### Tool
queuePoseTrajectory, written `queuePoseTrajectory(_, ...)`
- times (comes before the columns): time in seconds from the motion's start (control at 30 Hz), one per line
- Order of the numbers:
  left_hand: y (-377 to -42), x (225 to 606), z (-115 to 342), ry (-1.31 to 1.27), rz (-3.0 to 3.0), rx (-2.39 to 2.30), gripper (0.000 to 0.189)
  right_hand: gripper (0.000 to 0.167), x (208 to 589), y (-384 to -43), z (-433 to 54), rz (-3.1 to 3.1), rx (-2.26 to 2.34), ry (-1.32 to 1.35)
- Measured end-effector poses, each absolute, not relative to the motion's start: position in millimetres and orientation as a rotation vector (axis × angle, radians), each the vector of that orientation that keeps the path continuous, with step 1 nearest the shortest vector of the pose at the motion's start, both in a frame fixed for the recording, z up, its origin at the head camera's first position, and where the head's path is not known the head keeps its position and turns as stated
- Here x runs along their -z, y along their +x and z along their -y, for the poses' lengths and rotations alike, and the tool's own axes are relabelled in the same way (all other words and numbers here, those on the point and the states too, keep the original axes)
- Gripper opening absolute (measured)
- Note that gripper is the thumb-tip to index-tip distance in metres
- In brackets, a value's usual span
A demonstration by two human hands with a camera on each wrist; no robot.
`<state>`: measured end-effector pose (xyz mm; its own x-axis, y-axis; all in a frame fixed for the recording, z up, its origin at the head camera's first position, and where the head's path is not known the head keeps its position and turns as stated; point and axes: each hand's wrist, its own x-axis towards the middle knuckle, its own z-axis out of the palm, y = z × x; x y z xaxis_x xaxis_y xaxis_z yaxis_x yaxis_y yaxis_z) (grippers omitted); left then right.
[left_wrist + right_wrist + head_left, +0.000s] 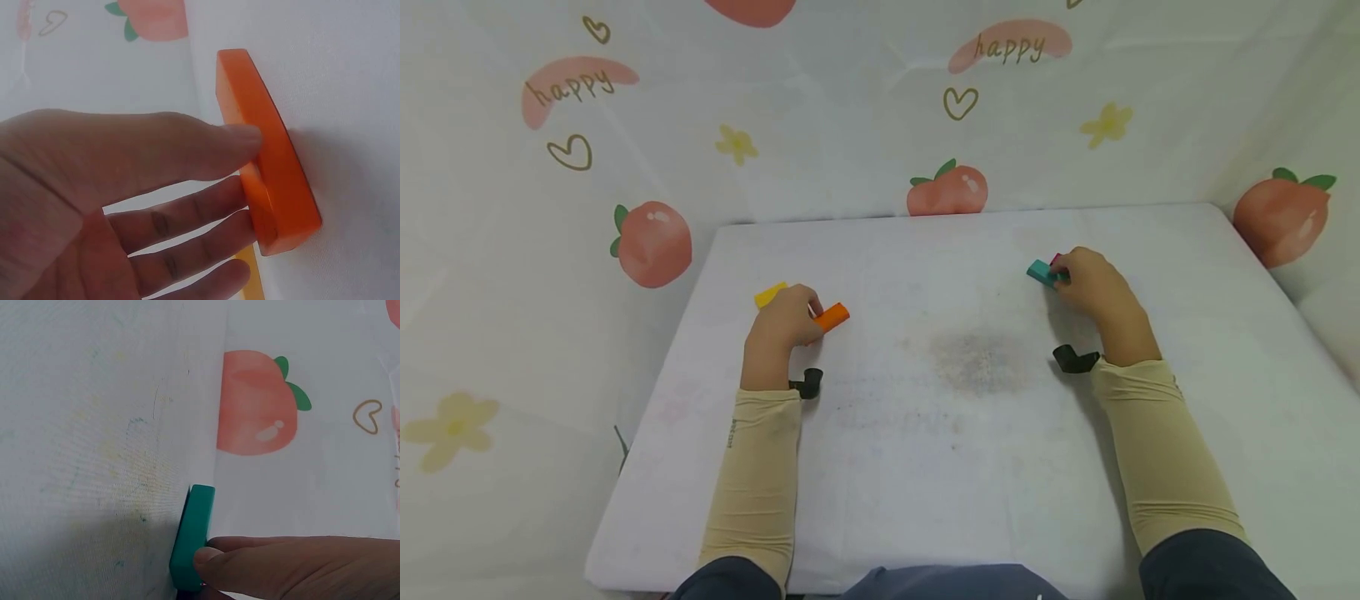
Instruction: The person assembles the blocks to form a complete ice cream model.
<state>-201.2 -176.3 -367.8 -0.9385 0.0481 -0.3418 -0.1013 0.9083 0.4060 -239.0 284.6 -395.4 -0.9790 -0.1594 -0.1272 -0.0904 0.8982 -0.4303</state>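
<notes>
At the table's left side, my left hand [785, 318] pinches an orange block [832, 317]. The left wrist view shows the thumb on one face of this long orange block [269, 156], with fingers on its far side. A yellow block [771, 294] lies just beyond that hand, partly covered by it; its edge [253, 275] shows below the fingers. Toward the back right, my right hand [1092, 282] holds a teal block [1042, 272] between thumb and fingers. Close up, the teal block [192, 534] rests near the tabletop. A small pink-red piece [1056, 259] peeks out behind it, mostly hidden.
Both hands work over a white table [910, 467] with a greyish smudge in its middle. Black wrist cameras [1075, 359] stick out from both cuffs. A white cloth printed with peaches [658, 243] hangs behind the table and at its sides.
</notes>
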Motion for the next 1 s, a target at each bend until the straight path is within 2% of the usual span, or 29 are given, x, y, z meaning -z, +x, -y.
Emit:
queuePoseTrajectory(0.23,-206,370,176,-0.014,-2.672,-0.63,0.029,0.035,395,-239,-285,-2.914,0.638,-0.191)
queuePoseTrajectory(0.63,-208,377,158,0.013,-2.684,-0.597,0.054,0.039,396,-241,-286,-2.891,0.616,-0.185)
queuePoseTrajectory(1.0,-206,385,136,0.077,-2.737,-0.67,0.054,0.038,394,-239,-284,-2.903,0.619,-0.178)
